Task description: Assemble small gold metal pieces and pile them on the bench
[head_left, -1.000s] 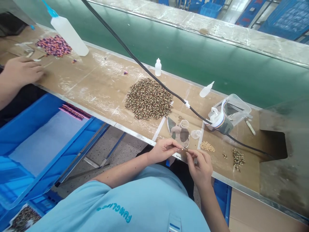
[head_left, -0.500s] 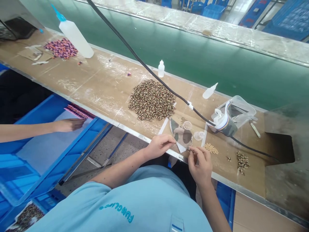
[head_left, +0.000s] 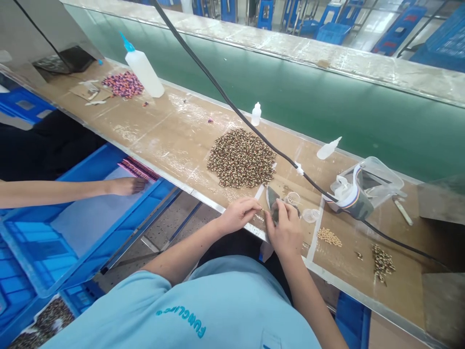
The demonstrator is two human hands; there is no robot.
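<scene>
My left hand (head_left: 239, 214) is closed in a pinch at the bench's front edge. A tiny dark-and-gold piece (head_left: 262, 209) shows at its fingertips. Just to the right, my right hand (head_left: 287, 231) has its fingers curled and its thumb pointing toward that piece; whatever lies between its fingers is hidden. Beneath the right fingers is a dark grey sheet (head_left: 271, 198), partly covered. Small clear round dishes (head_left: 310, 215) stand behind and right of this hand. A large heap of small brown-and-gold ring-like pieces (head_left: 241, 157) lies beyond my left hand.
Pale beads (head_left: 329, 237) and a smaller heap of pieces (head_left: 382, 261) lie to the right. A black cable (head_left: 225, 94) crosses above the bench near a clear container (head_left: 381, 182). Dropper bottles (head_left: 256, 115) stand behind. At left, another person's hand (head_left: 127, 186) reaches over a blue crate (head_left: 98, 242).
My right hand has moved left, close to my left hand and over the grey sheet. The view has shifted, so the bench appears further right. My left hand keeps its pinch.
</scene>
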